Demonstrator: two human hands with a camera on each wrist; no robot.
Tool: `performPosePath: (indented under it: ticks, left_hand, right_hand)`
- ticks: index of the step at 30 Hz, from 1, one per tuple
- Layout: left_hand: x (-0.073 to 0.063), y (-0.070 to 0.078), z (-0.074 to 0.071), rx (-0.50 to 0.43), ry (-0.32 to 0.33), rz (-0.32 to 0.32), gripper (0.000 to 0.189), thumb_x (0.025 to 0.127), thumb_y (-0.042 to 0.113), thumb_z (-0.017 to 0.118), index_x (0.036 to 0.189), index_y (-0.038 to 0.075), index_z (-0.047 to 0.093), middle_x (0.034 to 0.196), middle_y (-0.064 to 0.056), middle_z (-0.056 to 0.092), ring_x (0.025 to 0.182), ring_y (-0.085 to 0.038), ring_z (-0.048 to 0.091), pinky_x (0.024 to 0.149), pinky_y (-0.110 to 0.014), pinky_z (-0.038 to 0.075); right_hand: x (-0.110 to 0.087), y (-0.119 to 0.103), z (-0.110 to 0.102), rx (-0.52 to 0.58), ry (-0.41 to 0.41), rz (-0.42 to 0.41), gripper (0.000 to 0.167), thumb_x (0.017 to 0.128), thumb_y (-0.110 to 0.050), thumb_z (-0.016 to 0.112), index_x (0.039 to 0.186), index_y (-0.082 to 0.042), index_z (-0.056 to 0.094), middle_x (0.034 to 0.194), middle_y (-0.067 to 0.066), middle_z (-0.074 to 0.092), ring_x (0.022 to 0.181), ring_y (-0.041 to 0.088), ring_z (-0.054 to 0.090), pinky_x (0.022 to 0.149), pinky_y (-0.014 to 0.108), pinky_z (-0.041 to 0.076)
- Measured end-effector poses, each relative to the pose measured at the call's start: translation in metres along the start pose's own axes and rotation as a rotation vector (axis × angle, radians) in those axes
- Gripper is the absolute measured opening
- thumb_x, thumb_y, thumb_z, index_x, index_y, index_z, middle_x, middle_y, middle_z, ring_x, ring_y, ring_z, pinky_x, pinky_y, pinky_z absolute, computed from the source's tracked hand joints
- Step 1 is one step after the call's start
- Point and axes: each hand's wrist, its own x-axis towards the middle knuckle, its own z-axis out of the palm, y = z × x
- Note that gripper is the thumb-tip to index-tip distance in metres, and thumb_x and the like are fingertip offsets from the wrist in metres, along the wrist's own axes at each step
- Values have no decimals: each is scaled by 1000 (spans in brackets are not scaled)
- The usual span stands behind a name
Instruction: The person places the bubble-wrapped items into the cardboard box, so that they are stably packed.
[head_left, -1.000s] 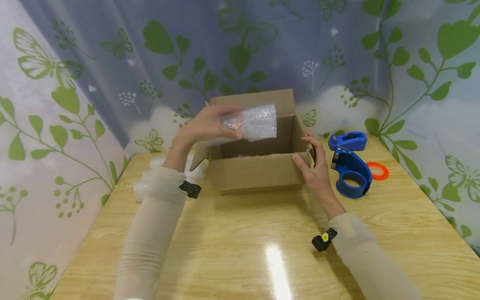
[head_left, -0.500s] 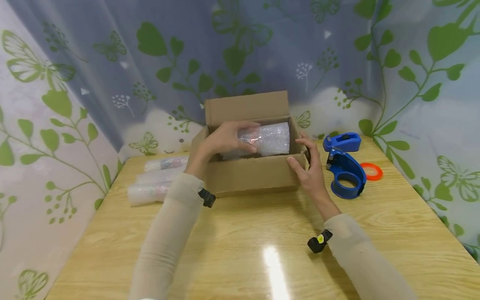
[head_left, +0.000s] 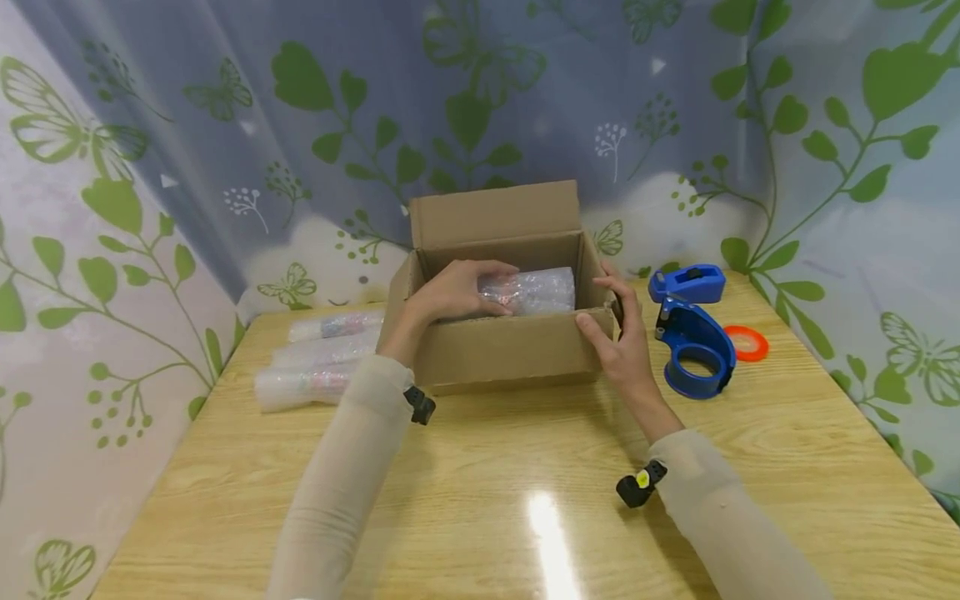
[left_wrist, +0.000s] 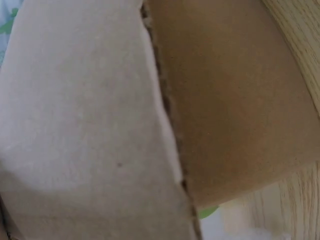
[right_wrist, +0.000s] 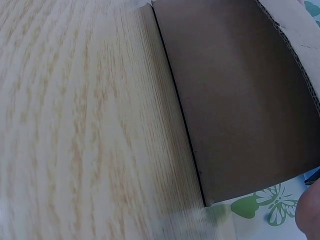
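In the head view, an open cardboard box (head_left: pixel 510 354) stands at the back middle of the table. My left hand (head_left: pixel 453 292) reaches down into it and grips a bubble-wrapped bundle (head_left: pixel 543 290), clear wrap with red bits showing through. The bundle lies level, partly hidden behind the front wall. My right hand (head_left: pixel 626 333) holds the box's right front corner, thumb on the front and fingers over the side. Close up, the left wrist view shows a cardboard flap (left_wrist: pixel 90 110). A fingertip (right_wrist: pixel 308 212) shows at the right wrist view's lower right edge.
Several bubble-wrapped rolls (head_left: pixel 300 385) lie left of the box. To the right are a blue tape dispenser (head_left: pixel 686 285), a blue hand-held tape cutter (head_left: pixel 697 379) and an orange-red ring of tape (head_left: pixel 747 342). A patterned curtain (head_left: pixel 480 100) hangs behind the table.
My left hand has lowered the bubble-wrapped bundle from above the box down inside it. The right hand has kept its hold on the corner. The head view has shifted slightly.
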Motion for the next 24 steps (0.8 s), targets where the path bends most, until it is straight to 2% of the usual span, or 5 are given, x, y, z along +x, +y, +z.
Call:
performPosePath:
  ticks: [7,10,17,24]
  left_hand:
    - [-4,-5,0,26,-55,-10,61,95,41,76,151,25,56,151,-1,58,142,-26,51,120,-44,38]
    - [-3,-7,1,31,-77,-13,60,97,41,74,152,26,56,152,-1,58,143,-27,50,120,-44,37]
    - [0,-11,3,13,-126,4,56,98,39,72,150,21,58,150,-2,59,142,-26,51,120,-43,38]
    - [3,-13,2,5,-188,15,52,98,30,69,148,19,60,145,-2,63,140,-26,53,119,-41,39]
  right_hand:
    - [2,-2,2,2,-17,2,49,96,8,63,142,8,46,167,22,29,158,28,22,128,51,18]
    - [2,-3,3,2,-19,9,50,96,8,63,143,7,46,168,19,29,158,27,22,128,50,18]
    - [0,-4,3,6,-13,22,50,97,8,62,143,7,45,168,20,28,158,27,22,128,52,17]
    - [0,-4,4,5,-2,26,51,96,7,63,143,8,44,168,17,29,158,27,21,128,54,16]
